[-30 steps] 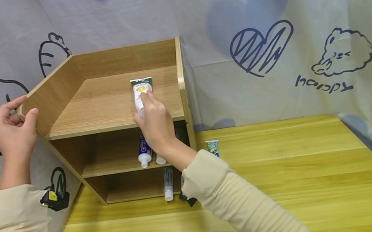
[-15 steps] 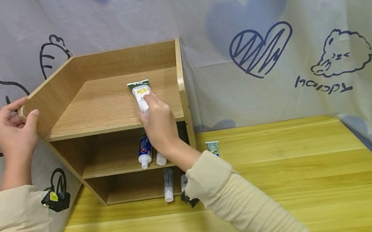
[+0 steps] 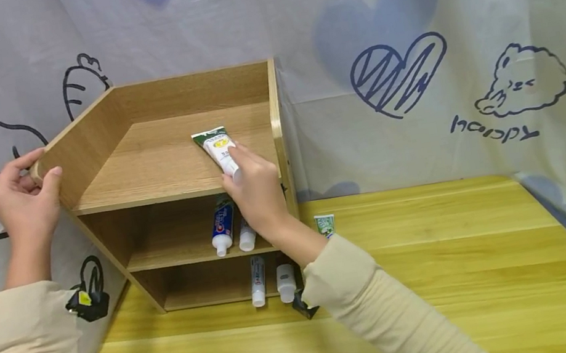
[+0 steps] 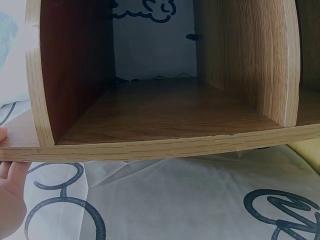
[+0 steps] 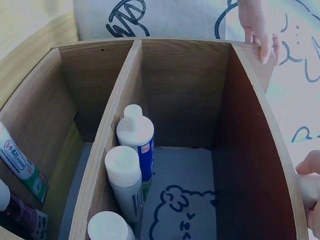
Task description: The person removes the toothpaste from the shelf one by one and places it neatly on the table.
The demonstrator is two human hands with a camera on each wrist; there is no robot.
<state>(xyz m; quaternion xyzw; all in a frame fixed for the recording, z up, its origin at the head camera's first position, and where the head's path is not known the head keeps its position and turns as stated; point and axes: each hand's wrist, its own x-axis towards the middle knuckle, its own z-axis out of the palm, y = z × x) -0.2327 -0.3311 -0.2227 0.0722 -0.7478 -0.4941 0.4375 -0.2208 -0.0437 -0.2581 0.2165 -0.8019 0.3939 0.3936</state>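
Observation:
My left hand (image 3: pixel 24 198) grips the front edge of the left side panel of a wooden shelf unit (image 3: pixel 277 121). Only part of that hand shows in the left wrist view. On the right, my right hand (image 3: pixel 260 193) pinches a white and green toothpaste tube (image 3: pixel 221 148) by its cap end, over the top shelf near the front edge. The tube's green flat end points back and left. In the middle compartment lie a blue toothpaste tube (image 3: pixel 222 224) and a white-capped tube (image 3: pixel 247 235); the right wrist view shows a further white cap (image 5: pixel 107 227) beside them.
The bottom compartment holds a white tube (image 3: pixel 258 280) and another white-capped tube (image 3: pixel 286 282), purple in the right wrist view. A green tube end (image 3: pixel 325 224) shows on the yellow wooden table (image 3: pixel 443 262), right of the unit. Fabric wall (image 3: pixel 302 23) stands behind.
My right hand has shifted right and slightly toward the front; the toothpaste tube has tilted, its flat end swinging left. The left hand keeps its grip on the panel.

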